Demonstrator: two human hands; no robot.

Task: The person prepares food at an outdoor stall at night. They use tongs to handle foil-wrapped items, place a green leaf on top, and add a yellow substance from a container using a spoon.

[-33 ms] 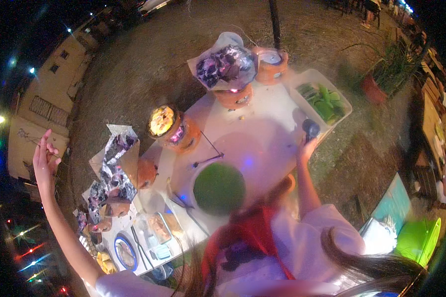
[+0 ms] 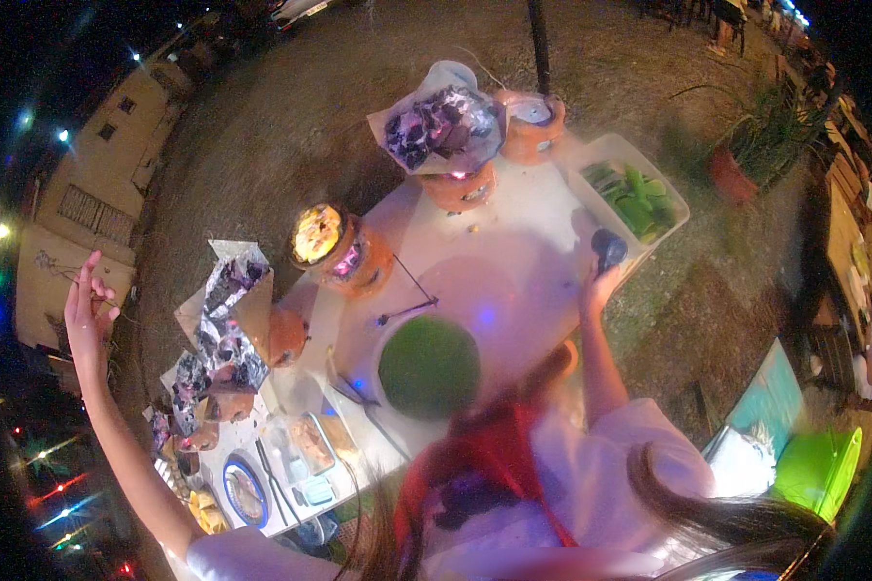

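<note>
My left hand (image 2: 89, 305) is raised at the far left, away from the table, its fingers partly stretched and nothing visible in them. At the table's right edge my right hand (image 2: 602, 283) grips a dark rounded object (image 2: 607, 249); its kind is not clear. Just beyond that hand stands a pale plastic tub (image 2: 683, 217) with green leaf pieces (image 2: 639, 205) inside. A round dark green surface (image 2: 428, 368) lies at the near middle of the white table (image 2: 523, 261). Thin dark tongs (image 2: 412, 308) rest to its left.
A clay stove (image 2: 363, 271) bears a pan of yellow food (image 2: 317, 233). Behind it, charcoal on foil (image 2: 443, 126) tops another clay stove (image 2: 460, 191). More foil with charcoal (image 2: 228, 329) lines the left side. A blue-rimmed plate (image 2: 246, 494) sits near left; a potted plant (image 2: 734, 174) stands right.
The dark object in my right hand has tilted slightly. Otherwise the hands and table look the same.
</note>
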